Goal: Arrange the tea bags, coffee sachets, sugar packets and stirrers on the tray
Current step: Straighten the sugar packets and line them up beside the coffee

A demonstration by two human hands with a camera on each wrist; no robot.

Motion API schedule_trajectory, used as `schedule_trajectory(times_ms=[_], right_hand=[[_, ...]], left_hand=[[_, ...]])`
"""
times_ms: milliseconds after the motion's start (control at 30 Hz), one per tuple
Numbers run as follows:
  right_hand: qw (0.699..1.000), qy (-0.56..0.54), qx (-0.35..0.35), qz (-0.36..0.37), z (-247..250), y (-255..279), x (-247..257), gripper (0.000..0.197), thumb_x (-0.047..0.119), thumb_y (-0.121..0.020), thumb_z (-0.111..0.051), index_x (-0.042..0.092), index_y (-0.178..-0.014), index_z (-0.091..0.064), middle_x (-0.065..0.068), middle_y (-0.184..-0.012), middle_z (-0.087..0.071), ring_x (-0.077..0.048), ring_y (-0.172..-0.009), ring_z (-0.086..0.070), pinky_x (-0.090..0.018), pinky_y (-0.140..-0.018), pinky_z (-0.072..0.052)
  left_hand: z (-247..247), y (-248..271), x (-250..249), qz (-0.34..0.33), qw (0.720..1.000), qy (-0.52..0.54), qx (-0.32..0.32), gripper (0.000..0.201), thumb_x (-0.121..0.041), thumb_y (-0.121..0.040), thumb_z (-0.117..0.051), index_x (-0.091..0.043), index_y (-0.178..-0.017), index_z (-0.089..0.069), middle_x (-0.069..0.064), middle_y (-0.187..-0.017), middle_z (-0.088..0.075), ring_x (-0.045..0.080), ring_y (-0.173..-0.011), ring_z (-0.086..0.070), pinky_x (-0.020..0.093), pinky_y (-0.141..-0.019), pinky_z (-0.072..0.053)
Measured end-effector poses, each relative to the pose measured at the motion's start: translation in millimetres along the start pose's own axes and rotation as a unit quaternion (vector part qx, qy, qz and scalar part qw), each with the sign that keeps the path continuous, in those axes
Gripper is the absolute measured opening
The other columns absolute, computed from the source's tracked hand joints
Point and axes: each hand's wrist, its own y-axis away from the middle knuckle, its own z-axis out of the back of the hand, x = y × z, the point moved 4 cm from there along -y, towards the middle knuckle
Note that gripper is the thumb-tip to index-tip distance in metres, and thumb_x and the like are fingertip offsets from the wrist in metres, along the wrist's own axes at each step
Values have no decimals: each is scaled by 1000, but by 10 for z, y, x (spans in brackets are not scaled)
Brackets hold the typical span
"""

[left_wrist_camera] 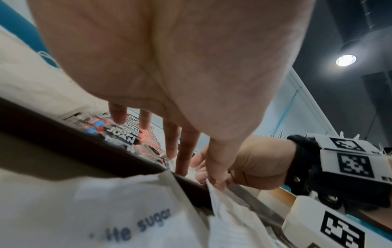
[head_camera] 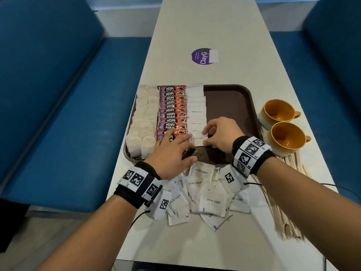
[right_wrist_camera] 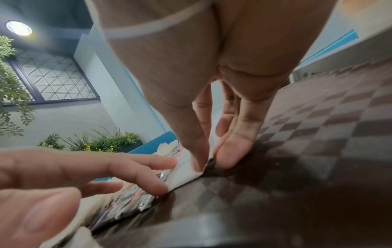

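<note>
At the bottom of the head view, loose sugar packets (head_camera: 207,194) lie in a heap on the table (head_camera: 205,26), just below the near rim of the brown tray (head_camera: 230,94), and wooden stirrers (head_camera: 281,208) lie in a bundle at the lower right, partly under the right forearm. Both forearms come in from the bottom corners and meet over the near edge of the tray. The left hand (head_camera: 172,153) lies palm down with its fingers straight and spread; the fingertips rest on the nearest coffee sachets (head_camera: 172,110) and the thumb points to the right along the tray rim. The right hand (head_camera: 222,133) is just beside it, fingers curled, and it pinches one sugar packet (head_camera: 198,139) between thumb and fingertips at the packet's right edge; the right wrist view shows this packet edge held low against the tray floor. This packet is at the near end of a column of sugar packets that runs up the middle of the tray. To the left of this column are the red sachets in a column, and then two columns of tea bags (head_camera: 142,122) at the tray's left rim. The right half of the tray is bare brown surface. To the right of the tray, two orange cups (head_camera: 281,122) stand close to its rim. Farther up, a purple sticker (head_camera: 202,56) is on the table.
</note>
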Motion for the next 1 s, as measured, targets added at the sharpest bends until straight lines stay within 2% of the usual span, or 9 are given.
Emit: schedule_trajectory(times_ms=[167,267,367,400,467,600,733,867,1000], right_hand=[[1000,19,-6,16,42,26,29,21,21,-78,-89,24,-92,-74,6,-91,-68,-6,-75,-64,-23,-73,-53],[998,28,-21,47,129,115,107,15,26,-84,-84,27,-94,-72,10,-91,-63,-3,-82,-59,-18,-67,-42],[996,36,9,83,191,331,199,11,29,-87,-80,28,-95,-72,11,-92,-63,-5,-85,-60,-20,-70,-43],[994,44,29,98,199,437,228,10,29,-87,-80,28,-93,-72,11,-90,-64,-5,-84,-60,-19,-69,-43],[986,74,82,128,179,682,262,9,30,-86,-81,28,-90,-72,11,-87,-66,-3,-81,-61,-16,-66,-43],[962,158,183,127,-34,1113,134,26,48,-82,-81,32,-97,-66,12,-90,-62,-4,-79,-59,-24,-72,-53],[957,196,181,113,-219,1309,-52,49,61,-71,-84,36,-102,-55,15,-95,-57,-6,-83,-54,-29,-76,-54],[968,170,156,101,-262,1377,-113,52,52,-70,-88,36,-106,-54,16,-90,-57,-3,-79,-53,-20,-65,-44],[976,139,144,80,-268,1412,-127,49,39,-75,-89,35,-112,-57,12,-85,-58,-6,-74,-53,-18,-61,-39]], left_hand=[[58,10,-10,-11,999,38,-32,39,-53,-98,-57,-34,-132,-61,-19,-165,-28,20,-157,3,55,-126,-10],[186,94,1,-41,990,92,-95,24,-42,-96,-65,-31,-117,-67,-14,-149,-51,21,-148,-26,47,-121,-25],[334,317,30,-39,976,150,-153,7,-29,-96,-66,-27,-102,-69,-16,-109,-66,3,-106,-54,30,-95,-45],[347,400,49,-29,974,165,-155,3,-25,-96,-66,-26,-97,-69,-18,-97,-66,-3,-92,-56,24,-84,-46],[319,576,71,-18,973,181,-143,8,-20,-95,-68,-26,-90,-68,-17,-85,-67,-3,-82,-60,19,-72,-45],[45,878,110,-20,985,133,-107,13,-24,-89,-75,-29,-96,-65,-16,-96,-60,0,-90,-53,15,-74,-39],[-277,1066,126,32,987,128,-96,25,-41,-86,-77,-33,-100,-59,-18,-99,-52,3,-94,-48,18,-81,-41],[-446,1104,59,71,984,137,-87,38,-40,-84,-80,-28,-112,-57,-13,-105,-51,8,-100,-51,24,-90,-45],[-439,1114,1,90,976,181,-80,38,-28,-84,-82,-28,-114,-58,-10,-97,-56,8,-90,-54,26,-84,-49]])
